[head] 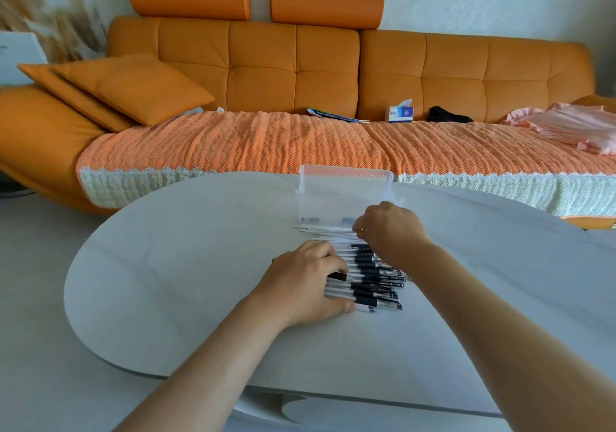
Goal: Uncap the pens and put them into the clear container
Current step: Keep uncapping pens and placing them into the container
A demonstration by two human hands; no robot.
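Both your forearms reach in from the near edge across the pale, rounded counter (166,265) and meet at its middle.

Your left hand (300,285) lies on the left ends of the pens (376,285), knuckles up. Its grip is closed round the near part of the row, with fingers curled over the top of the barrels and the thumb tucked against the nearest pen. A short black end shows just past the fingers.

The pens lie side by side in a loose row on the counter, running from near to far. Their black caps and dark grip sections point right and their white barrels point left. All the ones you can see clearly have caps on.

Your right hand (390,228) is at the far end of the row, back of the hand up, fingers bent down onto the last white barrels. Whether that grip pinches one pen or only touches them cannot be told from here.

Just beyond it stands the clear container (333,205), touching or nearly touching the farthest pens, with its lid (346,178) raised upright behind it. A few small dark shapes show through its wall.

Past the counter runs an orange sofa (260,65) with a knitted orange cover (233,145). It holds two cushions (133,88) on the left, a tissue box (400,111) towards the middle and a pink cloth (573,125) at far right.
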